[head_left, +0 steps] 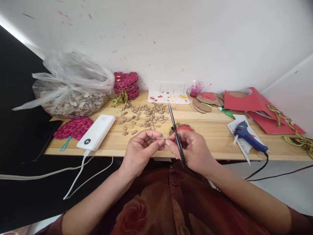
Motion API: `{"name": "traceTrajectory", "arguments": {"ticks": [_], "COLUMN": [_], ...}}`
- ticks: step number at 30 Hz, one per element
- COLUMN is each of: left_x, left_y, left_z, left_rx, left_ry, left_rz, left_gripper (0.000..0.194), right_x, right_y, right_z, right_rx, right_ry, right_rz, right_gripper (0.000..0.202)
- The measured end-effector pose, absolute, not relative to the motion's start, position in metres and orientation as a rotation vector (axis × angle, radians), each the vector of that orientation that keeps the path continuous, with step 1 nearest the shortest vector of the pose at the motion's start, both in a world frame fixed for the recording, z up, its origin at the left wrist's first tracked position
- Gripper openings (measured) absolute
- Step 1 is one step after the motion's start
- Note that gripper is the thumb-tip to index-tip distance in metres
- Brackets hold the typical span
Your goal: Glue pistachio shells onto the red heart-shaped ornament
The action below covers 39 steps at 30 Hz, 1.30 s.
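Near the table's front edge, my left hand [141, 148] pinches a small peanut shell [162, 137] between thumb and fingers. My right hand [194, 148] meets it there, thumb and fingertip closed at the shell's other side. Through the right hand's grip runs a slim tool [172, 117] with a black handle and a silver shaft, its tip pointing up and away; its exact kind is unclear. Just behind the right hand lies a round piece [184, 127] with a red centre and shells around it, partly covered by the fingers. Loose peanuts [149, 117] are scattered beyond both hands.
On the left stand a plastic bag [73, 88] of shells, a magenta shell-covered piece [73, 127] and a white power bank [96, 132] with cable. Stacked magenta pieces [126, 85] and a card with stars [168, 93] are behind. A blue glue gun [250, 135] and red paper [246, 99] lie right.
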<state>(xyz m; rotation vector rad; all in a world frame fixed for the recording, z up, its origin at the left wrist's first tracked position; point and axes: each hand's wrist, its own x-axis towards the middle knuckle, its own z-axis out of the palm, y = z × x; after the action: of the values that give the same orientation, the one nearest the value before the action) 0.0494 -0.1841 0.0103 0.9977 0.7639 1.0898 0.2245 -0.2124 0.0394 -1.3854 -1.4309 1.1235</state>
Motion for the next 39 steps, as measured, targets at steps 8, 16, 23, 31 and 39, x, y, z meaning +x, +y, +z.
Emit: {"name": "traceTrajectory", "arguments": {"ticks": [8,16,23,31,39], "left_x": [0.04,0.041,0.042,0.041,0.041], "left_y": [-0.182,-0.184,-0.186,-0.186,-0.186], "left_z": [0.015,0.013,0.01,0.008,0.008], "left_rx": [0.856,0.779,0.766,0.719,0.703], "left_ry": [0.762,0.745,0.72,0.727,0.713], "left_rz": [1.18,1.235,1.233,1.259,1.294], "left_gripper": [0.02,0.02,0.018,0.018,0.016], "right_x": [0.248,0.247,0.243,0.243,0.24], "right_y": [-0.227,-0.237,-0.237,-0.237,-0.235], "right_z": [0.036,0.034,0.036,0.036,0.044], "right_rx": [-1.562,-1.684,-1.716,-1.756,-1.82], "right_ry": [-1.88,-2.154,-2.178,-2.167,-2.114], "right_rz": [0.618,0.144,0.085,0.2,0.447], "right_gripper": [0.043,0.042,0.045,0.046,0.046]}}
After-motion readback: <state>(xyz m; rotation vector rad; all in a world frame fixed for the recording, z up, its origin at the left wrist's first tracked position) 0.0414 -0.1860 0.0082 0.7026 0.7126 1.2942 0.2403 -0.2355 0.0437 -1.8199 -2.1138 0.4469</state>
